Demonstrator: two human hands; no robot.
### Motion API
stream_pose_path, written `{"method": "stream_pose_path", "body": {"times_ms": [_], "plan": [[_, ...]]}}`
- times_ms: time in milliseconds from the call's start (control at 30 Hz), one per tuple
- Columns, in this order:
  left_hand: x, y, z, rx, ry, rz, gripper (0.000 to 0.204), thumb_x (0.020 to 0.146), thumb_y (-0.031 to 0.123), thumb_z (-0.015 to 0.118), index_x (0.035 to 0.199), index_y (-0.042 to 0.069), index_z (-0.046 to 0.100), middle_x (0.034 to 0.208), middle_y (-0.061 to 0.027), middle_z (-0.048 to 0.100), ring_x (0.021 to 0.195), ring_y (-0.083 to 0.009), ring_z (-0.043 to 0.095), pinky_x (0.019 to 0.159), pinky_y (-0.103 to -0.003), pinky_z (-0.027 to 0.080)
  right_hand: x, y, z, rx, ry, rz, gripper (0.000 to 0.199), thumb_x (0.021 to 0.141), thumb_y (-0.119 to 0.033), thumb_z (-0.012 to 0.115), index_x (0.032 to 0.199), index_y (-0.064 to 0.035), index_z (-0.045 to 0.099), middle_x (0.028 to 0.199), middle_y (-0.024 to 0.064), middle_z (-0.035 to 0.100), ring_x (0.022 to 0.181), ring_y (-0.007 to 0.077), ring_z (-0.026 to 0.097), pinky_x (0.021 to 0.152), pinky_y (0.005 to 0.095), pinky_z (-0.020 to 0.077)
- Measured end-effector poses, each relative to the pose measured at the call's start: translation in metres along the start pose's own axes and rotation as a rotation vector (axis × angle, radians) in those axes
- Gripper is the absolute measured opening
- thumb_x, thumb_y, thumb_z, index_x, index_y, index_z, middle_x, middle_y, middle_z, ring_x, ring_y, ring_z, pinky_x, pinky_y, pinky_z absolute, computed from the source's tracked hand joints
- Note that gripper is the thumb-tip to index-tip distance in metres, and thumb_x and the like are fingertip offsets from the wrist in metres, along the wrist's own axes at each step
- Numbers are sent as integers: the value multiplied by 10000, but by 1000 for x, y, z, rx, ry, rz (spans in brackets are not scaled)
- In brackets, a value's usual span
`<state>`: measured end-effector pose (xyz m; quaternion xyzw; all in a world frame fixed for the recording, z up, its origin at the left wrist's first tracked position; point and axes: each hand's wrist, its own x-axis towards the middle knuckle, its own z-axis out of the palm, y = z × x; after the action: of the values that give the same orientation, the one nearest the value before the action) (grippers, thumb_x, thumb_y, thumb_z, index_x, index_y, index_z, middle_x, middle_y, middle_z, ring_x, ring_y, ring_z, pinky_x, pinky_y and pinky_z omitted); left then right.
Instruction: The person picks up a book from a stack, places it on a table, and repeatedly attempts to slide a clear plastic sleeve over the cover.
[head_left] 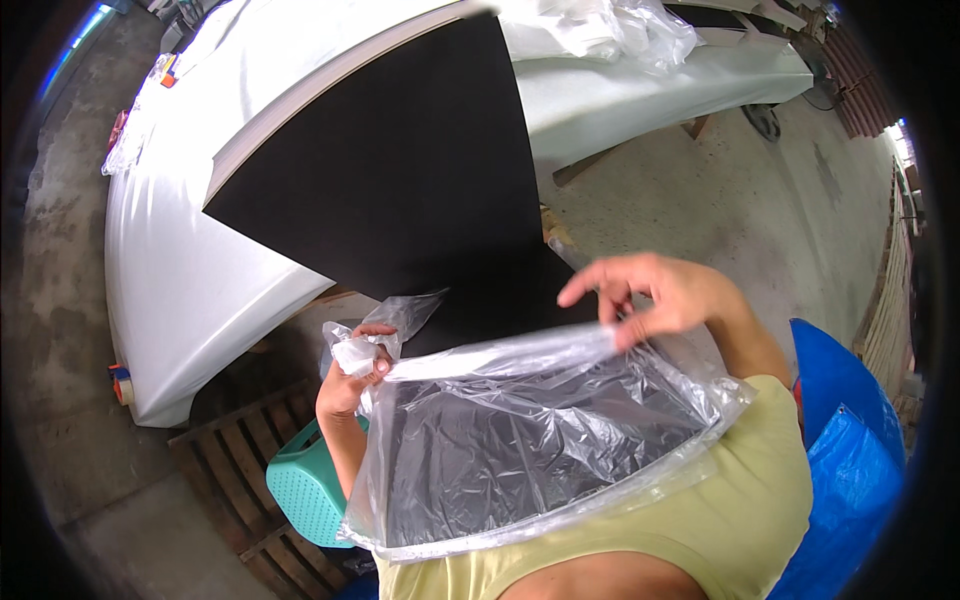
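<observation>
A clear plastic bag (540,430) lies against my front, spread over the near end of a black sheet. My left hand (348,380) is closed on the bag's left corner, where a bunched, whitish wad of film shows between thumb and fingers. At the bag's upper right edge is my right hand (665,295), its index finger stretched out and its thumb apart from the fingers. The right thumb tip seems to touch the film. Beyond the bag, a large black sheet (400,160) reaches away onto the table; the join with the nearer black part is hard to make out.
A table draped in white film (190,290) holds a pale-edged stack (300,115) under the black sheet. More crumpled clear film (600,30) lies at the back. A green plastic stool (310,490) and wooden pallet (240,460) are at left, blue tarpaulin (850,480) at right.
</observation>
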<state>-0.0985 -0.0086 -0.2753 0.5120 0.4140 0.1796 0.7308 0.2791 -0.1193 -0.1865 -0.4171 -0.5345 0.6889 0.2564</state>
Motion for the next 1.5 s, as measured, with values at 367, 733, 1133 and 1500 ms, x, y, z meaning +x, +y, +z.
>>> {"method": "stream_pose_path", "body": {"times_ms": [367,733,1133,1500], "plan": [[74,-106,-40,-366,182,26,188,748,121,643,911,86,556,799,20,561,759,-102,516,683,-225,395,93,167,-58,659,404,63,192,790,-137,625,945,-97,519,760,-29,493,696,63,469,640,216,370],[54,-87,-30,-52,208,14,458,656,328,747,952,30,567,795,-20,569,688,-127,516,621,-282,405,86,178,-58,601,489,57,195,798,-121,612,947,-98,487,774,-9,532,727,83,527,633,219,416],[66,-120,-33,-465,344,-14,349,739,250,680,1005,69,545,896,-13,581,784,-131,538,647,-285,435,111,211,-75,587,434,100,312,745,-133,637,1012,-64,491,940,20,534,932,114,484,821,246,367],[105,-163,-81,660,1032,20,329,768,183,574,1045,33,478,808,-202,610,745,-386,592,694,-423,466,118,226,-85,374,410,48,313,750,-113,586,1038,-39,490,948,44,526,931,168,486,834,279,368]]}}
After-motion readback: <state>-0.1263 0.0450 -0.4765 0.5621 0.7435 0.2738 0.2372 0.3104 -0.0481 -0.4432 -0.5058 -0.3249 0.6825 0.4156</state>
